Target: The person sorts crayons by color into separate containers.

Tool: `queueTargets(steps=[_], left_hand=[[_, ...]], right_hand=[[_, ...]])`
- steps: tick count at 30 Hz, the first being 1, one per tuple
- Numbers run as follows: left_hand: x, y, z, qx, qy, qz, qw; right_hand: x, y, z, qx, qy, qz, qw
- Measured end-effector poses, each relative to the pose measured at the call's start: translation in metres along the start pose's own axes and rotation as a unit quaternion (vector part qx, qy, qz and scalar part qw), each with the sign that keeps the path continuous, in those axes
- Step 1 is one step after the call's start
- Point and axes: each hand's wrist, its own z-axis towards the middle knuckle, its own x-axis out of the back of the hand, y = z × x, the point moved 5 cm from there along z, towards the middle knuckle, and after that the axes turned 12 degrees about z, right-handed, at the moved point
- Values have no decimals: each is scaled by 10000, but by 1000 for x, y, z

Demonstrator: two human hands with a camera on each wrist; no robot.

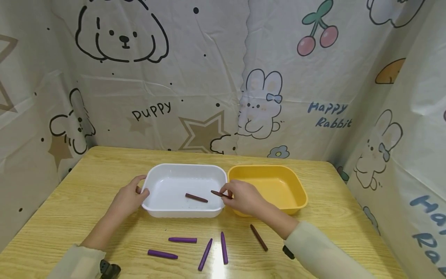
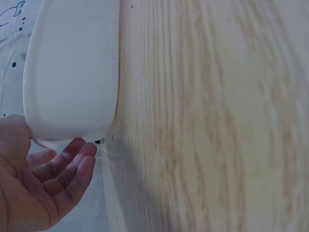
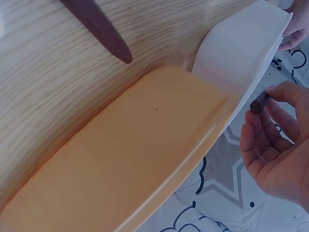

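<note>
Right sleeve, brown crayon between fingers

Light wooden table; pale cloth behind, printed with rabbits, cherries.

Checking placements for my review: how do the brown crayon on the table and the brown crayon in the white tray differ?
The table crayon lies on the table; the tray crayon lies inside the white tray. The table crayon slants steeply in the head view; the tray crayon lies nearly crosswise. Both are brown, slim and lying unheld.
</note>
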Motion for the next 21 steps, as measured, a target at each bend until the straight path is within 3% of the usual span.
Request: queueTargets(steps=[21], left_hand=[[-2, -3, 2, -69, 28, -2, 10000]], right_hand=[[-8, -13, 17, 305, -77, -171, 9994]])
